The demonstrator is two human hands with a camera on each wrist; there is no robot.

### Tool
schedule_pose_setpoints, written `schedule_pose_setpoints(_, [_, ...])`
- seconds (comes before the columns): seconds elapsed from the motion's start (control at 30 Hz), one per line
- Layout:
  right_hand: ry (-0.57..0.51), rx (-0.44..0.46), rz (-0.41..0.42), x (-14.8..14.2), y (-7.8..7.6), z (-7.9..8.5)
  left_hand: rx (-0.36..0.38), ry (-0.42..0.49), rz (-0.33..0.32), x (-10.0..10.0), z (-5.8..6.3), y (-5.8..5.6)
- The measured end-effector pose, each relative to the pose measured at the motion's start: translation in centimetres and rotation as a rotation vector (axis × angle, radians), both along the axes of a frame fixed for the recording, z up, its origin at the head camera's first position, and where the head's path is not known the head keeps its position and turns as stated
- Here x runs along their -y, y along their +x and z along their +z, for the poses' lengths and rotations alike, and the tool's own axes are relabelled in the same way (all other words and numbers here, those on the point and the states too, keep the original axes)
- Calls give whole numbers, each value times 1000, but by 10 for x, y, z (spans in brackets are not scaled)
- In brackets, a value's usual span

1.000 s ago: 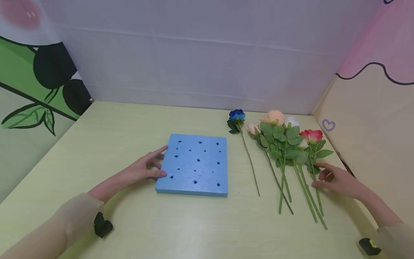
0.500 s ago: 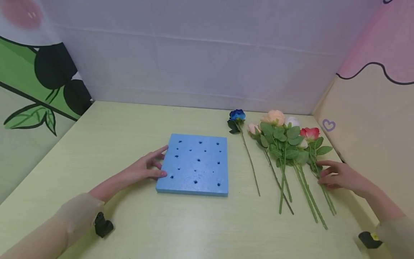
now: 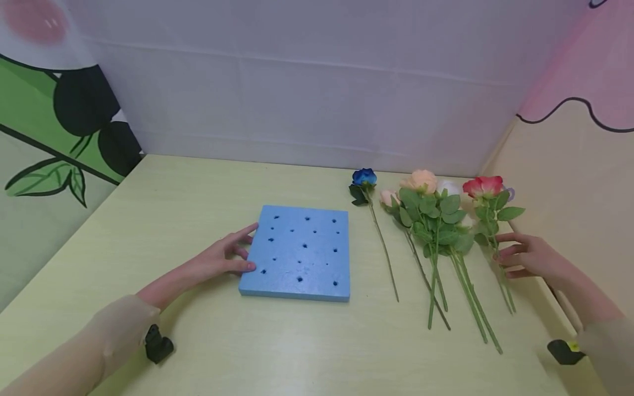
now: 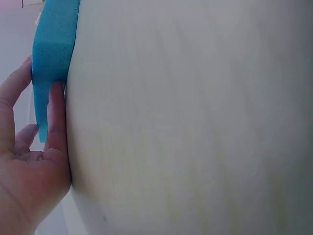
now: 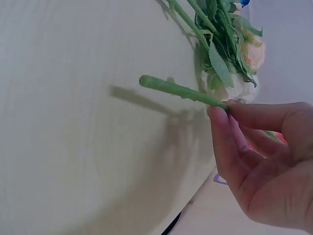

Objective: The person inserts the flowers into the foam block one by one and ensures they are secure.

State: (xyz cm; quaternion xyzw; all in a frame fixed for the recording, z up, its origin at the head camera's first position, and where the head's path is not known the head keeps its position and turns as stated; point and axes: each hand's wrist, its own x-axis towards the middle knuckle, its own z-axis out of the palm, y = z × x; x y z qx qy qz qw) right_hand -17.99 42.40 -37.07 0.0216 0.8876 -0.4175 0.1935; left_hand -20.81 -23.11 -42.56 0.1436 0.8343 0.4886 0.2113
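Note:
My left hand [image 3: 220, 257] rests against the left edge of a light blue foam block [image 3: 322, 264] with several holes in its top. Its thumb and fingers are spread and touch the block's side, as the left wrist view also shows. My right hand [image 3: 532, 256] pinches the green stem [image 5: 181, 90] of a pinkish-red rose [image 3: 482, 187] between thumb and fingertips. The stem's cut end hangs above the table, with a shadow below it. Beside it lie several other flowers: peach roses [image 3: 421, 180], a white flower [image 3: 448, 187] and a blue rose [image 3: 364, 177].
The pale table [image 3: 198, 192] meets a white cloth backdrop [image 3: 307, 110] at the back. A printed wall panel [image 3: 584, 192] stands close on the right, near my right hand. Green stems [image 3: 473, 302] of the lying flowers point towards the front.
My right hand has drawn the pinkish-red rose off the pile, first rightward, then up and away from the other flowers. My left hand and the foam block have stayed in place.

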Motion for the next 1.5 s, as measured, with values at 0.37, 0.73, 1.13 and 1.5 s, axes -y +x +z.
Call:
schedule_pose_setpoints(0.37, [-60, -179, -75, 13, -32, 32, -2, 12, -3, 1, 0, 0])
schedule_pose_setpoints(0.73, [0, -376, -116, 47, -70, 59, -7, 24, -3, 0, -2, 1])
schedule_pose_setpoints(1.13, [-179, -538, -142, 104, -110, 59, -4, 20, 6, -2, 0, 2])
schedule_pose_setpoints(1.5, [-344, -623, -21, 192, -135, 36, -4, 17, 3, -2, 0, 1])
